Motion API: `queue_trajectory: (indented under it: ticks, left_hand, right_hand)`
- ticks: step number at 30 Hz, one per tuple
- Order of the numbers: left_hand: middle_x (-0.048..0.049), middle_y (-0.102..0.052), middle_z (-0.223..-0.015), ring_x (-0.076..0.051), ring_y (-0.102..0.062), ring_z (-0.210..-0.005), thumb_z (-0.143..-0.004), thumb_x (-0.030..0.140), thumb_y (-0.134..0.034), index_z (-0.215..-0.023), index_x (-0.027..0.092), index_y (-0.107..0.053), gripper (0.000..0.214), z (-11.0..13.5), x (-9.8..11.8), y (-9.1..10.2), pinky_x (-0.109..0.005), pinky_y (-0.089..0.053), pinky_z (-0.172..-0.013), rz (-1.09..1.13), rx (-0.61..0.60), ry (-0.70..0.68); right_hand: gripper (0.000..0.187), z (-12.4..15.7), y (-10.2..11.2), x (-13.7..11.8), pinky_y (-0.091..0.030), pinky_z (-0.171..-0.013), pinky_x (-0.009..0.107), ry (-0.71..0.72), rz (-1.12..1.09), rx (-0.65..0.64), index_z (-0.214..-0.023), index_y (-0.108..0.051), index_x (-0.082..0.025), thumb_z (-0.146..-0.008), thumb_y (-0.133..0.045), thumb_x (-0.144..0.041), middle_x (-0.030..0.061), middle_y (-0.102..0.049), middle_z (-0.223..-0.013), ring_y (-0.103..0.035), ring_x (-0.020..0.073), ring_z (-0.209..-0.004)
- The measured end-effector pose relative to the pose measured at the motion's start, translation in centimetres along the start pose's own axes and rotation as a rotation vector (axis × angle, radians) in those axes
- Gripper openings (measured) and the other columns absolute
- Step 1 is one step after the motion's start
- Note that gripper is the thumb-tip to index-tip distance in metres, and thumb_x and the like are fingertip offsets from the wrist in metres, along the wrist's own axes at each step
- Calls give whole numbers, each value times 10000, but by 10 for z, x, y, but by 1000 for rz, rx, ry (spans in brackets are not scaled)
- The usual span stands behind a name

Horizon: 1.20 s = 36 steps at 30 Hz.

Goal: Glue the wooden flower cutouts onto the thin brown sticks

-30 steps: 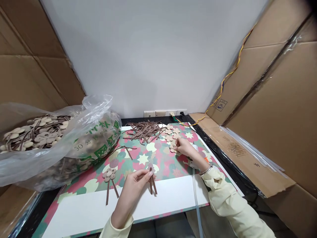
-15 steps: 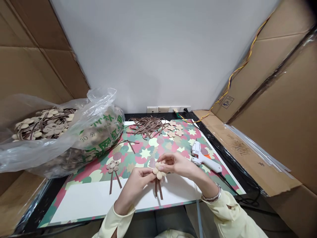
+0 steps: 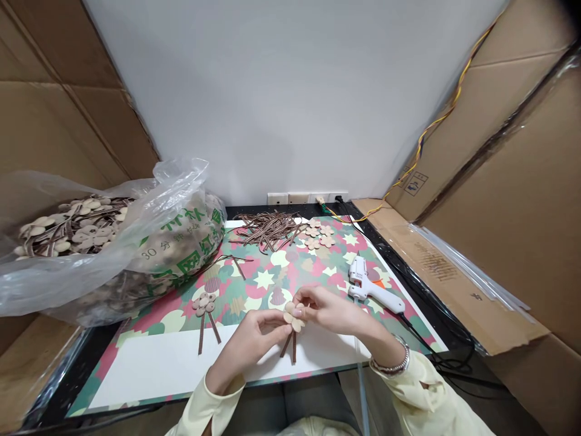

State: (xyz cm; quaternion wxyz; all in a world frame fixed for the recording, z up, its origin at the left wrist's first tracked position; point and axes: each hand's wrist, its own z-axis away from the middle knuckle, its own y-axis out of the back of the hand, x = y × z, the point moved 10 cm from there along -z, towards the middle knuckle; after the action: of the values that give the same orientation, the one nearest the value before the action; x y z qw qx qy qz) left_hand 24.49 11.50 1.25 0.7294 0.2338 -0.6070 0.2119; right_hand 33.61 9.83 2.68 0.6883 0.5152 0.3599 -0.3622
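Note:
Between my two hands, low over the front of the table, is a cream flower-shaped piece [image 3: 295, 323] with two brown ribbon tails [image 3: 293, 349] hanging below it. My left hand [image 3: 261, 334] pinches its left side. Thumb and fingers of my right hand [image 3: 320, 309] close on its upper right petals. To the left lies a similar flower [image 3: 204, 303], greyish-beige, with two ribbon strips spread toward me. A white glue gun [image 3: 374, 290] with a stick in its back rests on the right, apart from my hands.
Several loose flower pieces [image 3: 320, 234] lie at the back beside a heap of brown ribbon strips [image 3: 270, 230]. A plastic bag [image 3: 181, 242] full of finished-looking flowers stands at left. Cardboard [image 3: 508, 181] walls the right side. The glue gun's black cord [image 3: 415, 332] trails off the right edge.
The flower in my hands has tilted slightly, its tails now swinging toward the lower left. My left fingers have shifted a little to the right along it. The glue gun stays put.

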Motion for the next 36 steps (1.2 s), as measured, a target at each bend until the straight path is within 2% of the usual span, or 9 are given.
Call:
queue_trajectory:
  ticks: [8, 10, 12, 14, 16, 18, 21, 28, 36]
  left_hand:
    - [-64, -692, -771, -167, -617, -717, -836, 379, -522, -739, 146, -681, 299, -1, -4, 5, -229, -448, -701, 36, 55, 7]
    - [-72, -695, -759, -176, -623, -717, -833, 379, -528, -725, 148, -677, 295, -1, -4, 8, -243, -455, -710, 58, 84, -2]
    - [-79, -696, -747, -184, -627, -713, -835, 379, -524, -712, 149, -676, 302, 0, -4, 12, -256, -461, -710, 82, 114, -4]
    - [-85, -700, -754, -191, -629, -719, -835, 374, -525, -703, 146, -681, 306, 1, -5, 16, -264, -465, -712, 94, 150, 5]
    - [-87, -705, -771, -197, -631, -738, -828, 367, -536, -700, 144, -689, 299, 1, -8, 20, -267, -465, -725, 90, 185, 18]
    - [-83, -710, -779, -204, -634, -757, -824, 366, -540, -695, 146, -695, 298, 1, -12, 22, -271, -465, -739, 84, 212, 31]
    - [-73, -719, -794, -211, -638, -777, -816, 365, -545, -691, 153, -706, 293, 0, -15, 25, -275, -464, -756, 69, 243, 53]
    - [-72, -727, -826, -211, -635, -814, -816, 337, -537, -699, 149, -713, 283, 0, -16, 27, -270, -457, -779, 59, 280, 65]
    - [-72, -721, -787, -206, -628, -764, -802, 334, -545, -727, 126, -707, 275, 1, -19, 35, -268, -457, -717, 24, 342, 49]
  right_hand:
    - [165, -2, 3, -17, -415, -610, 239, 91, 113, 86, -827, -572, -168, -868, -486, -302, 16, -605, -762, -547, 141, -704]
    - [187, 8, 24, -18, -445, -651, 259, 113, 121, 163, -904, -581, -178, -883, -459, -319, 41, -635, -861, -581, 157, -755]
    - [215, 31, 65, -4, -466, -700, 295, 88, 215, 374, -1000, -564, -190, -889, -422, -308, 76, -628, -984, -597, 182, -824]
    - [246, 67, 106, 21, -465, -732, 336, -5, 461, 612, -1040, -555, -189, -868, -409, -286, 114, -599, -1038, -580, 229, -906]
    - [270, 92, 123, 53, -444, -787, 381, -110, 754, 660, -1037, -567, -188, -798, -469, -265, 136, -561, -1082, -535, 285, -993]
    - [291, 100, 121, 86, -440, -789, 385, -171, 901, 584, -1023, -553, -182, -740, -487, -203, 133, -548, -1085, -530, 288, -968]
    - [316, 100, 115, 109, -444, -775, 366, -213, 956, 615, -1045, -496, -152, -735, -436, -144, 131, -549, -1033, -537, 263, -911]
    - [406, 80, 116, 93, -448, -744, 389, -224, 1049, 675, -1160, -423, -106, -762, -451, -181, 182, -485, -1159, -502, 314, -1020]
    - [210, 54, 121, 89, -431, -724, 340, -48, 933, 662, -941, -531, -149, -778, -400, -151, 149, -552, -1005, -553, 262, -905]
